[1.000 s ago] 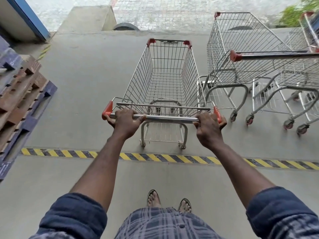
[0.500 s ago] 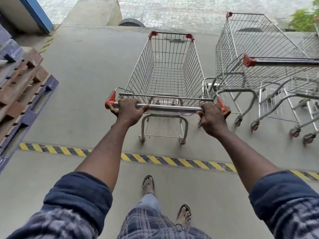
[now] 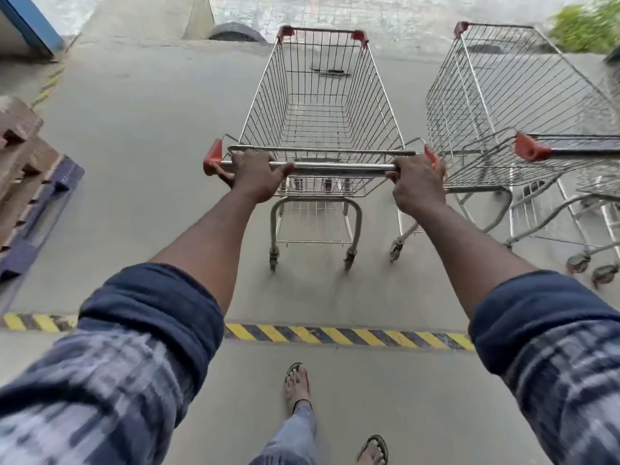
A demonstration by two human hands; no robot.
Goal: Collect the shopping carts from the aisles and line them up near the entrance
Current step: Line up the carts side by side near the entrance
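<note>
A concrete floor (image 3: 134, 146) is seen from above, crossed near the person by one yellow-and-black hazard stripe (image 3: 335, 335). One stack of wooden pallets (image 3: 20, 169) is cut off by the left edge. At least three wire shopping carts can be counted. One pushed cart (image 3: 322, 105) stands in the middle, beyond the stripe, with its basket pointed away from the person. One parked cart (image 3: 496, 95) is set just beside it on the right, and parts of at least one further cart (image 3: 597, 189) are seen at the right edge; the exact number there cannot be told. Two rolled dark sleeves (image 3: 151, 313) are stretched forward. The single metal handle bar (image 3: 339, 167) of the pushed cart is gripped at both ends. The left hand (image 3: 256, 177) is wrapped over it beside the left red end cap (image 3: 212, 157). The right hand (image 3: 417, 186) is wrapped over it beside the right red end cap (image 3: 431, 156), which is partly hidden. Both hands are fully closed round the bar. Two red corner caps (image 3: 285, 30) are fitted to the basket's far rim. Two rear wheels (image 3: 273, 258) are visible beneath it. Two sandalled feet (image 3: 297, 385) are seen on the near side of the stripe.
</note>
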